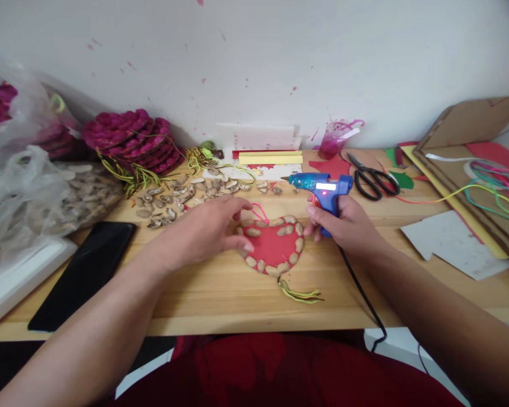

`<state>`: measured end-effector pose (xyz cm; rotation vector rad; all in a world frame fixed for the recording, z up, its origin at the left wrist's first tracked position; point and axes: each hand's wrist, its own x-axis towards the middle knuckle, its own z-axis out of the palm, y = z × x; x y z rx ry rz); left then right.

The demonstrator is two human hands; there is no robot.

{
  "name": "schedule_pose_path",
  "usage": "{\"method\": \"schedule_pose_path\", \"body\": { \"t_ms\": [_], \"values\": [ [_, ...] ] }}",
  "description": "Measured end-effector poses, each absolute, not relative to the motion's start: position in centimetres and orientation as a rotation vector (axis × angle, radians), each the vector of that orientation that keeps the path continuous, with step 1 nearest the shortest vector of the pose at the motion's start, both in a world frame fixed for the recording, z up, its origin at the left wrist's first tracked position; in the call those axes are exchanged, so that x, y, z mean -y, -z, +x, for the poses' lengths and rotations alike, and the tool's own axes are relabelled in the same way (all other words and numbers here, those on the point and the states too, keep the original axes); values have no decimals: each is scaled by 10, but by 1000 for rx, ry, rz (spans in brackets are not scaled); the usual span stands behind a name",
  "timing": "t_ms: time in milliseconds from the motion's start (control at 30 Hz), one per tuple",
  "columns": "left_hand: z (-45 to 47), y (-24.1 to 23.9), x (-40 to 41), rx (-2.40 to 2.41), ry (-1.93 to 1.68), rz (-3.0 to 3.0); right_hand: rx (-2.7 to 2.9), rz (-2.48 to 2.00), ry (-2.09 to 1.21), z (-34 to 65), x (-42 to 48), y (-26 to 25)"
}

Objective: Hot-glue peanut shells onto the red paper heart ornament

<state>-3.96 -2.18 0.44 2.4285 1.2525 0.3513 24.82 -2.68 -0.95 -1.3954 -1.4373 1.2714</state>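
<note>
A blue hot glue gun (322, 189) is in my right hand (350, 223), its nozzle facing left and a small red light glowing on its side. Below and left of it lies a red heart-shaped piece (271, 246), edged with peanut shells (283, 268). Two further shells sit inside its border near the top. The heart has a pink loop (260, 213) at its top and a yellow-green tassel (299, 292) at its lower tip. My left hand (214, 229) hovers at the heart's left edge, thumb and fingers apart, hiding some shells there.
Loose peanut shells (182, 195) are scattered behind my left hand. Stacked magenta pieces (131, 141), a bag of shells (80, 192) and a black phone (82, 274) lie left. Scissors (371, 178), a stained cup (333, 144) and cardboard (462, 127) stand right. The gun's cord (362, 294) crosses the front edge.
</note>
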Motion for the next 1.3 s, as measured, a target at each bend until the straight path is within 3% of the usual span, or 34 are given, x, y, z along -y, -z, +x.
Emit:
{"method": "schedule_pose_path", "body": {
  "t_ms": [200,700,1100,1300],
  "values": [
    [-38,-15,24,-1426,-778,2448,1364,-1393,-1142,249,27,8],
    [-40,-15,22,-1355,-857,2589,1343,-1385,-1094,251,23,16],
    [-40,-7,16,-1182,-756,2778,951,-1178,-1487,235,36,-48],
    [-40,-11,19,-1226,-694,2761,909,-1057,-1617,224,29,-31]
  ]
}}
